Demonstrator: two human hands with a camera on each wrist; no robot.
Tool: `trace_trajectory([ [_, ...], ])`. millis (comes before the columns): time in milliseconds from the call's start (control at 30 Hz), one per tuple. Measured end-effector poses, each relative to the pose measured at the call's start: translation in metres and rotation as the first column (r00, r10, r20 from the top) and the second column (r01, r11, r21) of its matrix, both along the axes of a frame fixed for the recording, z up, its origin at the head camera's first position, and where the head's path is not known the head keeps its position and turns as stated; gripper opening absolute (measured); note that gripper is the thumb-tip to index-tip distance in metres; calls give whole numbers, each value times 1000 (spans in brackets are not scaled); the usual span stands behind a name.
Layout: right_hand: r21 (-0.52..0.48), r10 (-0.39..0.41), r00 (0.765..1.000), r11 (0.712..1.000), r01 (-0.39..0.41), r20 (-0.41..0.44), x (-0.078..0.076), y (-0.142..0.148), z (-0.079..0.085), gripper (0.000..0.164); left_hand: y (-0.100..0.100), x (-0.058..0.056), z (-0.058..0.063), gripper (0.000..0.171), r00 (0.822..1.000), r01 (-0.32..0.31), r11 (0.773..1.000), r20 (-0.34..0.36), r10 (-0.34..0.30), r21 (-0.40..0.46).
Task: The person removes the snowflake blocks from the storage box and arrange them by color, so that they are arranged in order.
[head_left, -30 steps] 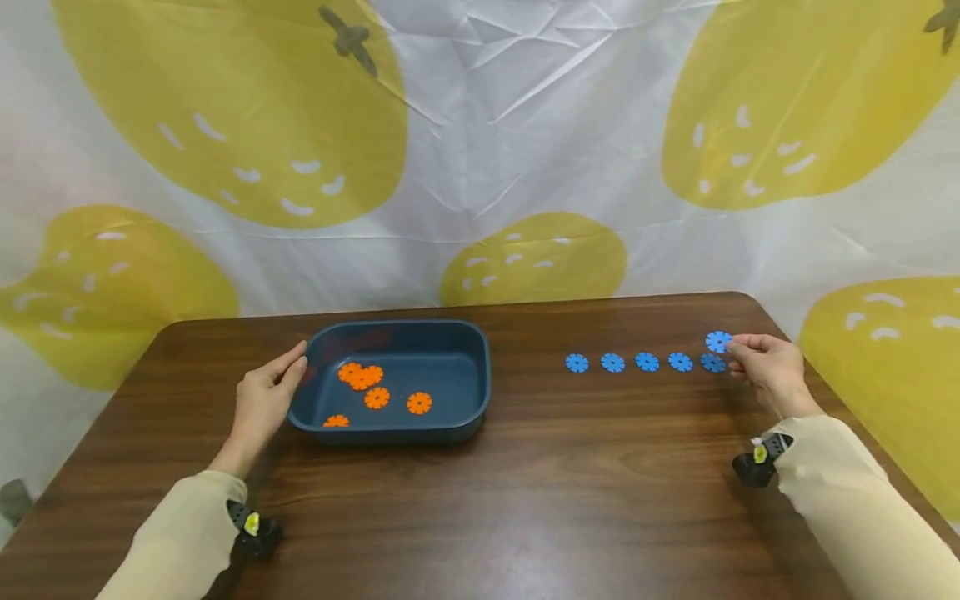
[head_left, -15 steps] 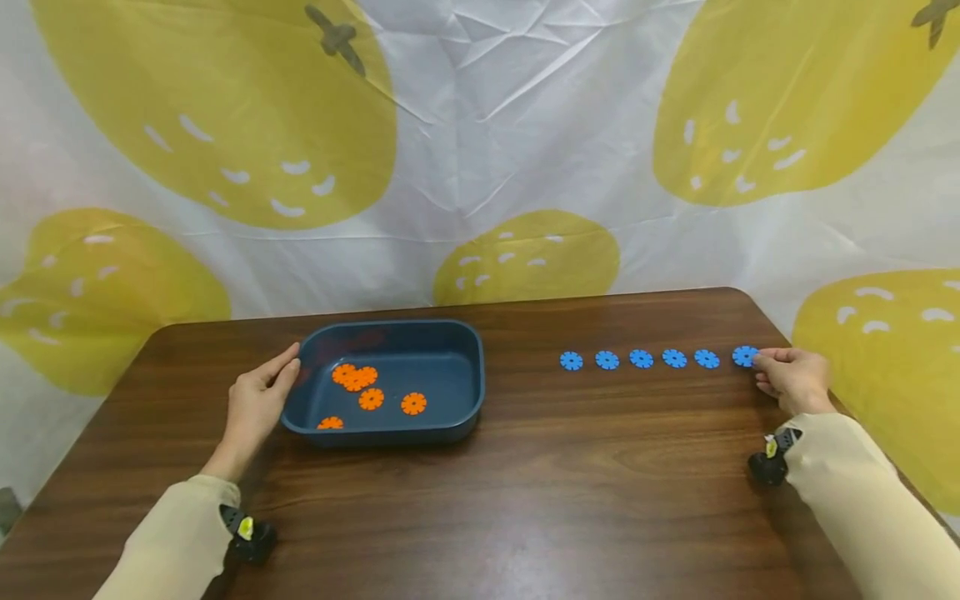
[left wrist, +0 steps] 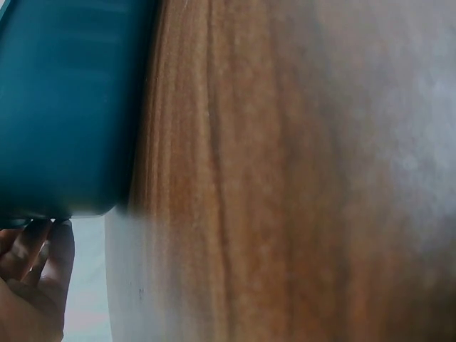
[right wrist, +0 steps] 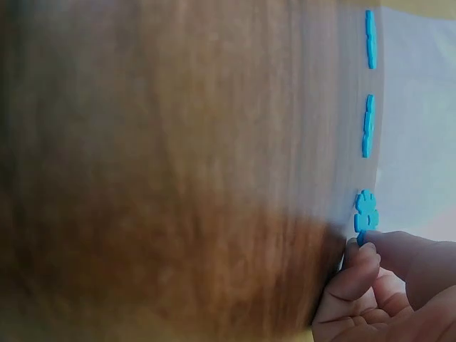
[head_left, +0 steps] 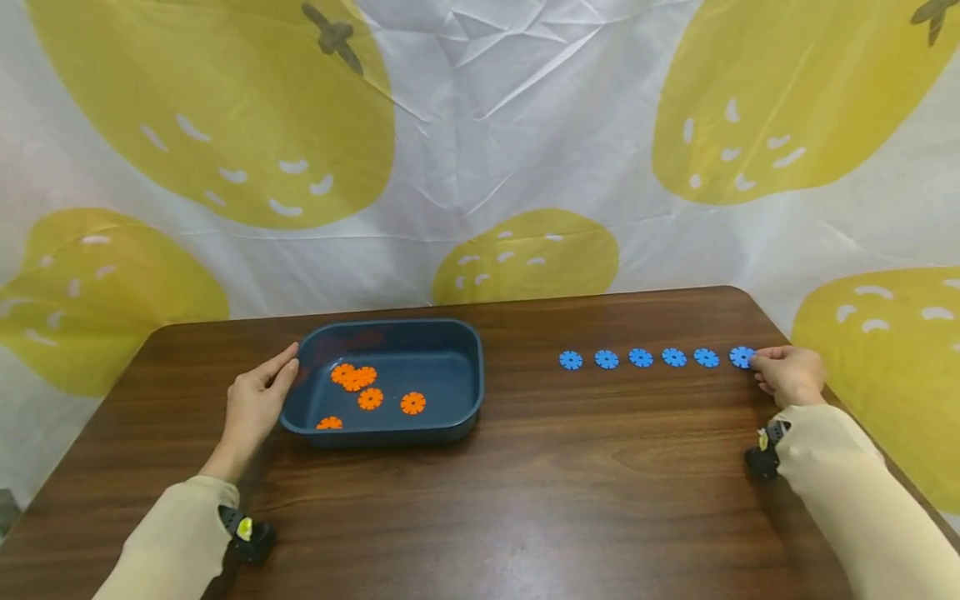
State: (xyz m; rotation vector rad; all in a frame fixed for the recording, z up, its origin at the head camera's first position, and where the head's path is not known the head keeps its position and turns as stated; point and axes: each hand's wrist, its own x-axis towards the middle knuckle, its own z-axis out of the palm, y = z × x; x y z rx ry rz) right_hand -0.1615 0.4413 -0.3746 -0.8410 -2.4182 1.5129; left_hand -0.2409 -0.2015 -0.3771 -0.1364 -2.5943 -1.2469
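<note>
Pinching the endmost blue notched disc [head_left: 740, 357] between thumb and finger; my right hand [head_left: 791, 375] overlaps the table's right edge in the head view. Disc sits at the right end of a row of five flat blue discs [head_left: 640, 357], tilted against their lie; whether its low side touches the table [head_left: 525, 500] I cannot tell. Back edge runs near behind the row, fruit-print cloth [head_left: 420, 167] beyond; wide wood toward me, narrower between row and pan [head_left: 446, 383]. My left hand [head_left: 251, 404] touches the pan's left end; pinching the rim or only pressing, cannot tell. Orange discs [head_left: 370, 399] inside: some overlap in a clump, one partly hidden by the near wall. My fingertips cover the held disc's margin. Left wrist view blurred, hand cut off at the corner.
</note>
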Motion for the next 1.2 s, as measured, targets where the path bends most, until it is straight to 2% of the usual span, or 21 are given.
trace_trajectory([
  [133, 73, 2, 999, 997, -5, 47, -2, 0, 0, 15, 0, 1, 0, 42, 1000, -4, 1000, 6, 4, -5],
  [300, 114, 1, 997, 993, -9, 73, -3, -1, 2, 19, 0, 1, 0, 42, 1000, -7, 1000, 3, 7, -11],
  [700, 80, -25, 997, 997, 18, 78, -5, -2, 6, 16, 0, 0, 1, 42, 1000, -21, 1000, 10, 21, -20],
  [867, 67, -20, 998, 998, 17, 55, -7, -2, 4, 15, 0, 0, 1, 42, 1000, -21, 1000, 14, 21, -23],
  [1100, 143, -10, 999, 990, 2, 52, -3, -3, 2, 28, 1, 0, 1, 42, 1000, -16, 1000, 6, 16, -23],
  [1200, 133, -11, 999, 991, 5, 50, -3, -2, 1, 28, 1, 0, 1, 42, 1000, -13, 1000, 7, 13, -25],
])
